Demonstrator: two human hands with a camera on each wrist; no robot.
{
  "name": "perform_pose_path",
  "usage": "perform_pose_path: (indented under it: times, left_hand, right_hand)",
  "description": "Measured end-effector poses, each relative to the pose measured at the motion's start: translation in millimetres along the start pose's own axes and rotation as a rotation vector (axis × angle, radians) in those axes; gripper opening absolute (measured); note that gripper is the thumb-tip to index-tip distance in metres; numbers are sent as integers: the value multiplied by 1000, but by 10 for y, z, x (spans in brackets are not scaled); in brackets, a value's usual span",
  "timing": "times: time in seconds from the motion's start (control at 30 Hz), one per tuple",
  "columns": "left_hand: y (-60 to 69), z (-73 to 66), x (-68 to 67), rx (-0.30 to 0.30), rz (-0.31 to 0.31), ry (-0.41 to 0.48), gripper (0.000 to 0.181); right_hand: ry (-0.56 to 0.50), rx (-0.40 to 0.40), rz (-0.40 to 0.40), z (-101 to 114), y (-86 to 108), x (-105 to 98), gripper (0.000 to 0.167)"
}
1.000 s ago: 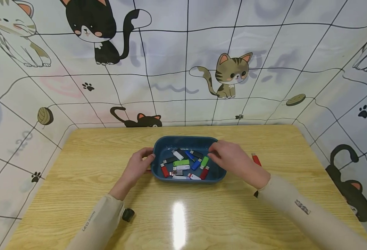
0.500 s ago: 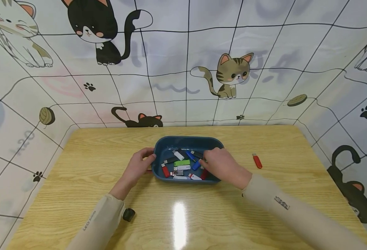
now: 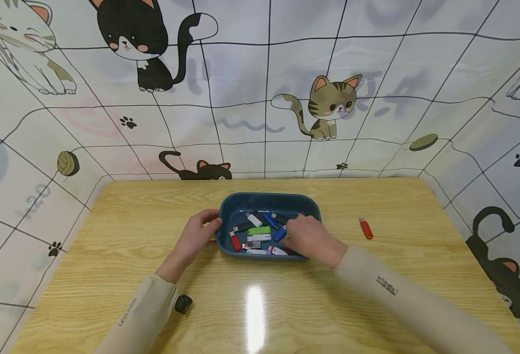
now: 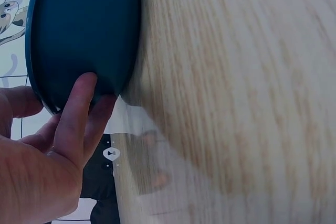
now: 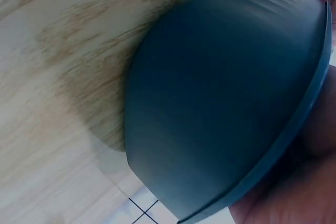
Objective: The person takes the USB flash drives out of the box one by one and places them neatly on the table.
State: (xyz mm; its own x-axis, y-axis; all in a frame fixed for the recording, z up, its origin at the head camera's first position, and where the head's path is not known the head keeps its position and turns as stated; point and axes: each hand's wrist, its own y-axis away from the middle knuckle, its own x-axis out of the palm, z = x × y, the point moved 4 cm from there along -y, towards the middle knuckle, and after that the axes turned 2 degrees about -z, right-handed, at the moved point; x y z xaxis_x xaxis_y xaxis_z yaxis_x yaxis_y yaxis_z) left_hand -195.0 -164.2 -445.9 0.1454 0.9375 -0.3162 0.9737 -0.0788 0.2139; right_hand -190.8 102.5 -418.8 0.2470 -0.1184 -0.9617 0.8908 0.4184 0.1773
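Two bare hands at a blue rounded container (image 3: pixel 260 201) on a wooden table (image 3: pixel 153 206), viewed from beside the person. The left hand (image 3: pixel 195 231) grips the container's left end: its thumb lies over the rim, while the fingers press against the outer wall, as the left wrist view shows. The right hand (image 3: pixel 310 236) reaches over the right end, its fingers down among the USB sticks; the fingertips are hidden, and I cannot tell whether they hold anything.

The sticks lie loosely mixed on the container's floor. A green stick (image 3: pixel 259 230) lies just above a white stick (image 3: pixel 260 237) near the middle; a red stick (image 3: pixel 235 241) lies at the left, close to the wall, and a blue stick (image 3: pixel 279 233) just beside the right hand. A second red stick (image 3: pixel 366 229) lies on the table, to the right of the container and well apart from it.

Both arms wear beige sleeves (image 3: pixel 137 309); a small black object (image 3: pixel 183 304) sits beside the left cuff. Behind the table hangs a cat-printed cloth (image 3: pixel 242 73).
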Motion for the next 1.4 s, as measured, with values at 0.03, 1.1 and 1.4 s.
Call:
perform_pose_path:
  times: [0.03, 1.1, 1.4]
  left_hand:
    - [0, -1, 1, 0, 0, 1, 42]
    - [8, 20, 8, -17, -14, -6, 42]
    - [2, 18, 15, -32, -18, 3, 42]
  right_hand:
    - [-10, 1, 1, 1, -2, 8, 42]
    - [-111, 22, -101, -96, 112, -172, 14]
    - [-204, 45, -200, -226, 274, -334, 19]
